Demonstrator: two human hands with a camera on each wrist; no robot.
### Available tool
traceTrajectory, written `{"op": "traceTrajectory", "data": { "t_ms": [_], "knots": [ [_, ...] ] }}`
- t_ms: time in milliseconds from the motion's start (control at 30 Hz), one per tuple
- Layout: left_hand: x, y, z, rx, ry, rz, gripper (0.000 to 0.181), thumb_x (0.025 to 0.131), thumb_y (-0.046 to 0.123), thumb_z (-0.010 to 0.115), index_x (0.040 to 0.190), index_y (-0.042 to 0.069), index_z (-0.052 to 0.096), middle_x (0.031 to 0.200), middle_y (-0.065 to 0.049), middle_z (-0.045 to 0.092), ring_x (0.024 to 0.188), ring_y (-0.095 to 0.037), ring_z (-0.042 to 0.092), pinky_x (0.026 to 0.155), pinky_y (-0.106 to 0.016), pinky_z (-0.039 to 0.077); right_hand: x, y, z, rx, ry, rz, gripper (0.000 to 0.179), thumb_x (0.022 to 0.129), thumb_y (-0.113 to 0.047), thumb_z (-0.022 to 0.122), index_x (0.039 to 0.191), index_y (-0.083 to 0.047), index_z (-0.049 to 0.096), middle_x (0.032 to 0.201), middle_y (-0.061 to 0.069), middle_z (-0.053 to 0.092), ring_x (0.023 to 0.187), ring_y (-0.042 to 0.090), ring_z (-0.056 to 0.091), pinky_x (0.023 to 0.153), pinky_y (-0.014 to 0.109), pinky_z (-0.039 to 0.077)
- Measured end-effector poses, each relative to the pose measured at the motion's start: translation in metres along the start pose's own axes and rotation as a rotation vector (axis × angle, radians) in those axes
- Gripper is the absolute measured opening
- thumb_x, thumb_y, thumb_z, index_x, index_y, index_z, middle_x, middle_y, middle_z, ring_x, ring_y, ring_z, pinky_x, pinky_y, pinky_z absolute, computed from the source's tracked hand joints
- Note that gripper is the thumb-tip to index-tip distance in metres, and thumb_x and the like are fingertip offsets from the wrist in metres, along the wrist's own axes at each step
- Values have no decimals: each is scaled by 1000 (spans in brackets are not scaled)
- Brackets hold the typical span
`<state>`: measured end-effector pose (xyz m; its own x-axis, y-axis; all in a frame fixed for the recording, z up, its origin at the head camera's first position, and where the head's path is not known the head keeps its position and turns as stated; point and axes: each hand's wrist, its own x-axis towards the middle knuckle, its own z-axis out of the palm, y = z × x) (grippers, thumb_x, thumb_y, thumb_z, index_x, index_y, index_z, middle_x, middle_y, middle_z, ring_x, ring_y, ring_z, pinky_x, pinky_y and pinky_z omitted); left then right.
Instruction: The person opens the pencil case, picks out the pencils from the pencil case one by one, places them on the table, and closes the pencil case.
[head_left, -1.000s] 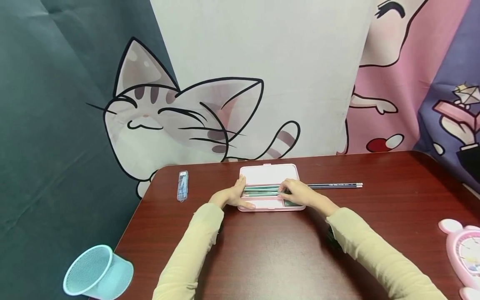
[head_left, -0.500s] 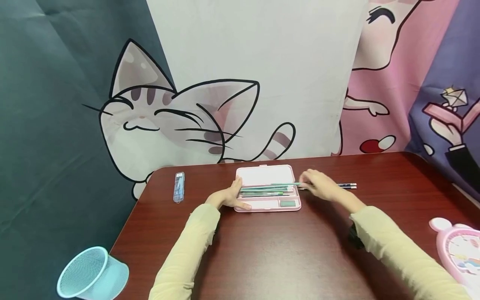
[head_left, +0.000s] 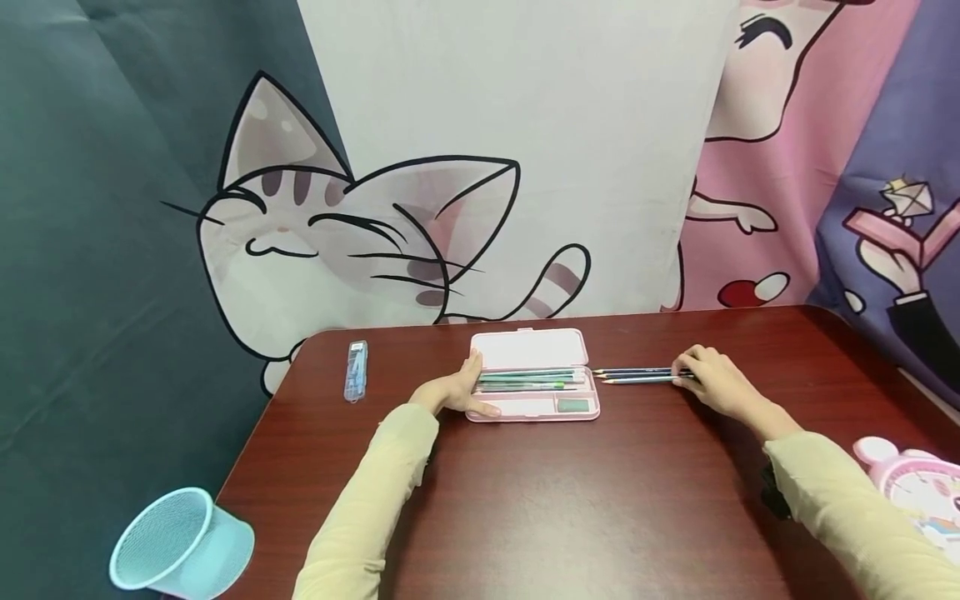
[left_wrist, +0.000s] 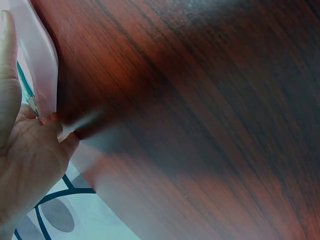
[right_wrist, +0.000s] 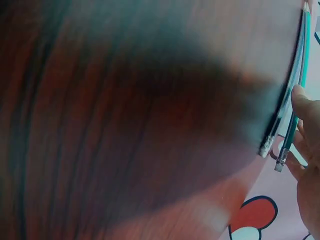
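In the head view, an open pink pencil case (head_left: 529,348) lies near the table's back edge with several green pencils (head_left: 525,377) and a grey-green eraser (head_left: 573,405) inside. My left hand (head_left: 452,392) holds the case's left end, thumb at the front and fingers towards the back; the left wrist view shows fingertips by its pink edge. To the right of the case, my right hand (head_left: 716,383) pinches a pencil (right_wrist: 304,55) near its eraser end, low over the table. Dark pencils (head_left: 630,370) lie right alongside it, their tips pointing left towards the case.
A small clear-blue box (head_left: 356,371) lies at the back left. At the front left, a light-blue mesh cup (head_left: 183,546) sits tipped by the table edge. A pink clock (head_left: 918,492) is at the right. A cat-printed cloth (head_left: 360,242) hangs behind the table.
My right hand has taken a pencil out of the case and carried it right, down beside the dark pencils. My left hand has stayed on the case.
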<state>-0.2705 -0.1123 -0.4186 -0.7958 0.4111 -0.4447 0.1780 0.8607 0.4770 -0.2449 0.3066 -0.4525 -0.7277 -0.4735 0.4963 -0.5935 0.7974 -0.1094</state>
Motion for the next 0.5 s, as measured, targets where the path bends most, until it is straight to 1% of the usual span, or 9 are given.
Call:
{"op": "traceTrajectory", "data": {
  "t_ms": [67,133,233,400,500],
  "knots": [
    [-1,0,-1,-2,2,-1,113,77,43,69,145,2,-12,153,-12,-17,142,-25,-9,116,-39,5,2,0,4,0,0,-1,20,68,-4,76,75,-11,59,81,9,56,73,27,51,62,41,39],
    [-2,1,-1,-4,2,-2,114,77,42,69,145,2,-12,153,-12,-17,142,-25,-9,116,-39,5,5,-1,7,2,-1,18,21,67,-6,77,77,-10,59,81,9,56,73,27,52,62,42,39],
    [-1,2,0,-8,-2,1,113,77,42,70,145,1,-11,153,-13,-16,143,-25,-8,116,-39,5,6,-4,10,36,-30,90,24,69,-10,77,85,-6,60,86,12,58,78,31,53,66,47,40],
    [0,1,0,-1,1,9,113,77,42,70,145,2,-11,153,-13,-15,142,-24,-8,116,-39,5,13,-11,12,139,-117,230,44,72,-17,76,108,1,57,102,22,57,93,37,51,78,54,40],
    [1,0,0,-3,3,4,113,77,43,70,145,3,-12,153,-11,-16,142,-23,-9,116,-39,4,24,-19,16,199,-148,272,49,74,-18,74,114,3,55,108,25,56,100,39,50,85,55,38]
  ]
}}
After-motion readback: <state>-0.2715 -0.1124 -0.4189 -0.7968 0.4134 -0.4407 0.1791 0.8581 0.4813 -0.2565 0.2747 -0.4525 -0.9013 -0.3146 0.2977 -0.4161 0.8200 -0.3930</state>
